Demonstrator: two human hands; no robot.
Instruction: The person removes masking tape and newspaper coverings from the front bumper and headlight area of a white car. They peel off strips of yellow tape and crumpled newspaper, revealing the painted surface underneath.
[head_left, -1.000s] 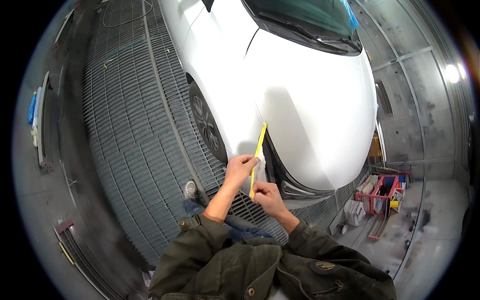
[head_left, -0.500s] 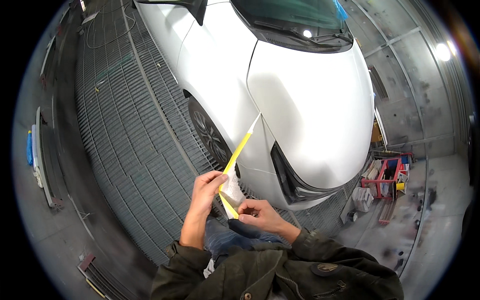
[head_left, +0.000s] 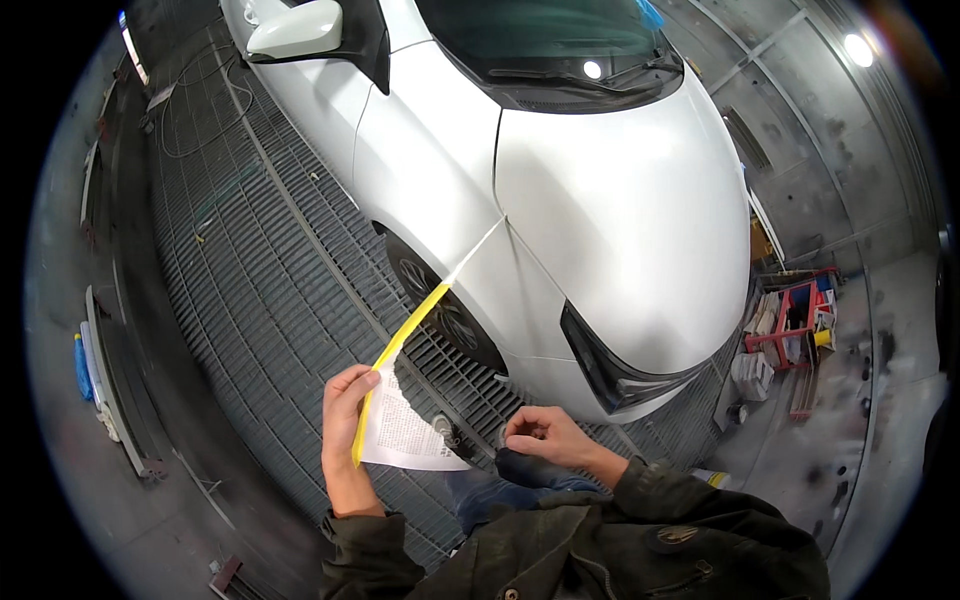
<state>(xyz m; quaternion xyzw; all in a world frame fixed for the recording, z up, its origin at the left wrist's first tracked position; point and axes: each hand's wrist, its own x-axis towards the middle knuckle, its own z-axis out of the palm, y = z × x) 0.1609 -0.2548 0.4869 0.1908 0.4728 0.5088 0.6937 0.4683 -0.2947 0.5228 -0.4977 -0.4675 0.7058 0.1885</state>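
A: Nearest us, what did the hands hold?

B: The right hand [head_left: 550, 437] was curled, apart from the printed sheet [head_left: 405, 425] and off its lower right corner; we could not tell whether anything was in it. The left hand [head_left: 345, 405] pinched the yellow tape [head_left: 412, 325] along the sheet's left edge.

A: And good handling, as we judged it?

B: A steady pull along the tape's own line, without a twist that might fold it onto the sheet. We thought the right hand was best kept ready to steady that corner, and the paper clear of the white car [head_left: 620, 220]. Beyond the hands, the tape slanted across our view of the front wheel [head_left: 460, 330] and ran into a pale tail [head_left: 477, 250], reaching the seam at the hood's left edge.

A: What had changed from half a second before?

B: Then, both hands were at the strip. Now the left had swung outward over the floor grating [head_left: 270, 310], the sheet had spread open, and the tail still met the seam. Farthest off, we saw more of the side mirror [head_left: 295, 30].
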